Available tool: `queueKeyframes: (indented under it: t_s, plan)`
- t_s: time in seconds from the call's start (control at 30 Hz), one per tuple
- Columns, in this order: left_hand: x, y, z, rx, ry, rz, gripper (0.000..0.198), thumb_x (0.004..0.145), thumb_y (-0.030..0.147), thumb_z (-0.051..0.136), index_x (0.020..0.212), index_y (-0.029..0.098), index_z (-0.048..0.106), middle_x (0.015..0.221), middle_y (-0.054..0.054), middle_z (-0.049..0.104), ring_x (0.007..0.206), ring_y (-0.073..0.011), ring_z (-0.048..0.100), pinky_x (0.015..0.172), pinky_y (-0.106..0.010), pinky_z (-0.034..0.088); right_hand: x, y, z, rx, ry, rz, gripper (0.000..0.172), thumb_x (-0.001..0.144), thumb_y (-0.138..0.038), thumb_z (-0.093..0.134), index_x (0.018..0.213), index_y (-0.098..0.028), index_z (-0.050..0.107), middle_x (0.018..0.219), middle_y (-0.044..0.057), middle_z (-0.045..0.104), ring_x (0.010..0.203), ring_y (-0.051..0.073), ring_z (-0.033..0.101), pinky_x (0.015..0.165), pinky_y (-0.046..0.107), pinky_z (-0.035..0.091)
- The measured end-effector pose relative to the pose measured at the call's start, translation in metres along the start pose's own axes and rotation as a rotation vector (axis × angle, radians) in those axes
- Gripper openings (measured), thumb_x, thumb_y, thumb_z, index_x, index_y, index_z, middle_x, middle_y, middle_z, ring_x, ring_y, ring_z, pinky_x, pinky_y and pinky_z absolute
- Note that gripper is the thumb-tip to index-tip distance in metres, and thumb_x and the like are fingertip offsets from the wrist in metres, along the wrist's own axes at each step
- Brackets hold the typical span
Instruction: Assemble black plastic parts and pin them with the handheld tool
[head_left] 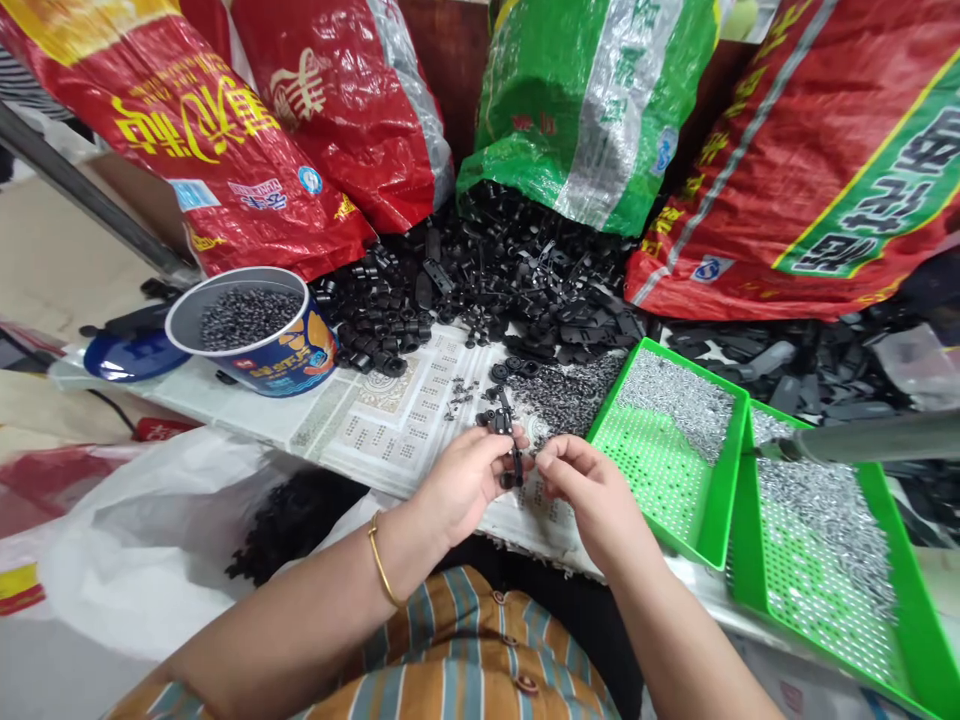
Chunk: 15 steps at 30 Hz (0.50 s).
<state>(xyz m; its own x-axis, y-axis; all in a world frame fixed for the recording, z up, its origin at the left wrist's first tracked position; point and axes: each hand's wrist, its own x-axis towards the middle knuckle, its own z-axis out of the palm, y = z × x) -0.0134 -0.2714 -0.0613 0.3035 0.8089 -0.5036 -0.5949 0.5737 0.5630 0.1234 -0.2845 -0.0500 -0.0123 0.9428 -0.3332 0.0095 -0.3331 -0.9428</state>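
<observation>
My left hand [469, 475] grips a small black plastic assembly [505, 425] between thumb and fingers, just above the near edge of the table. Close on its right, my right hand [589, 485] has thumb and forefinger pinched together; whatever lies between them is too small to make out. Beyond my hands spreads a heap of tiny dark parts [574, 395]. A few small black pieces [461, 395] lie loose on the patterned tablecloth [390, 420], left of the assembly.
Piles of black plastic parts [517, 270] spill from a green sack [577, 110] and red sacks [795, 160]. A blue tub [289, 355] of small dark parts stands left. On the right, green perforated trays [667, 460] hold silvery pieces, with a metal tube [877, 437] over one.
</observation>
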Motion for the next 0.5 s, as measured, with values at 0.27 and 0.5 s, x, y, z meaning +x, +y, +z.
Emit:
queueKeyframes:
  t_s: [0.27, 0.5]
  plan:
    - [-0.0013, -0.0027, -0.0039, 0.144, -0.01, 0.021, 0.018, 0.07, 0.024, 0.065, 0.083, 0.013, 0.06, 0.083, -0.005, 0.062, 0.074, -0.0115, 0.056, 0.071, -0.026, 0.04, 0.0022, 0.0013, 0.0011, -0.006, -0.064, 0.07, 0.023, 0.066, -0.036, 0.063, 0.061, -0.017, 0.05, 0.049, -0.006, 0.041, 0.045, 0.007, 0.034, 0.045, 0.022, 0.029]
    - [-0.0027, -0.0024, -0.0008, 0.19, -0.007, 0.055, 0.019, 0.068, 0.027, 0.067, 0.082, 0.013, 0.063, 0.077, -0.003, 0.061, 0.073, -0.0113, 0.054, 0.07, -0.025, 0.041, 0.004, -0.0032, 0.0008, -0.053, -0.037, 0.086, 0.024, 0.063, -0.037, 0.063, 0.058, -0.018, 0.049, 0.047, -0.007, 0.038, 0.043, 0.007, 0.032, 0.043, 0.022, 0.028]
